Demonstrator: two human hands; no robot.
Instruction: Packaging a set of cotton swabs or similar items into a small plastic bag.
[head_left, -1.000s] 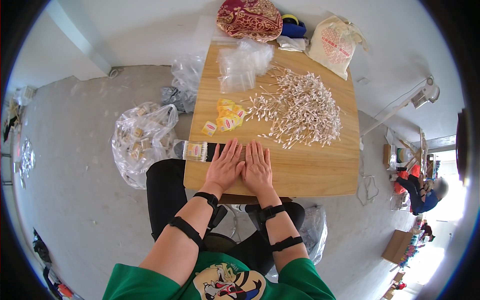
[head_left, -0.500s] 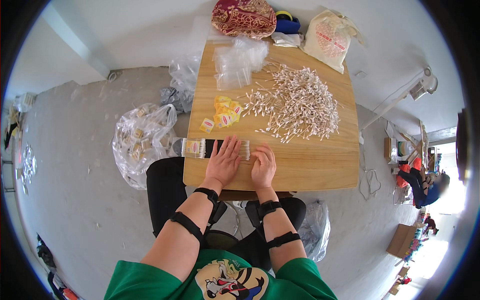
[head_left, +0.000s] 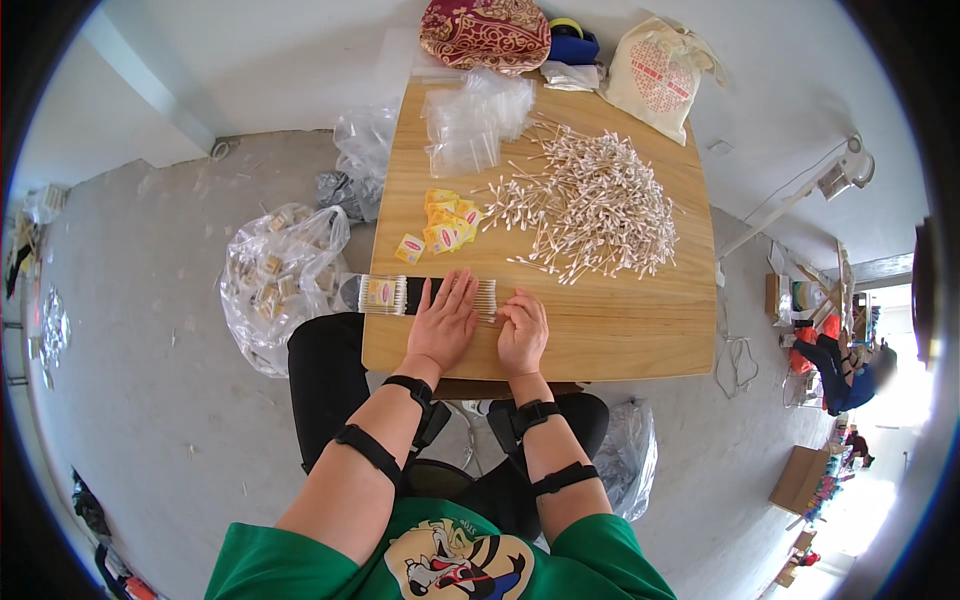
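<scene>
My left hand (head_left: 445, 325) lies flat, fingers stretched out, over a black strip (head_left: 414, 290) and a row of cotton swabs (head_left: 487, 299) near the table's front edge. White swab heads poke out on the right of this hand. Just right of them my right hand (head_left: 523, 335) is curled on the tabletop, fingertips drawn in beside the swab ends; what they hold, if anything, is hidden. Left of the strip sits a clear pack of cotton swabs (head_left: 382, 294) with a yellow label. Several loose yellow cards (head_left: 446, 223) lie behind my left hand.
A big heap of loose cotton swabs (head_left: 610, 205) covers the table's (head_left: 620, 340) right half. Clear plastic sleeves (head_left: 465, 130) lie at the back left, a cloth bag (head_left: 655, 75) and tape dispenser (head_left: 573, 45) at the rear. A plastic bag of packs (head_left: 275, 300) stands on the floor, left.
Both hands keep nearly the same place and pose over the swabs. The whole view has shifted very slightly.
</scene>
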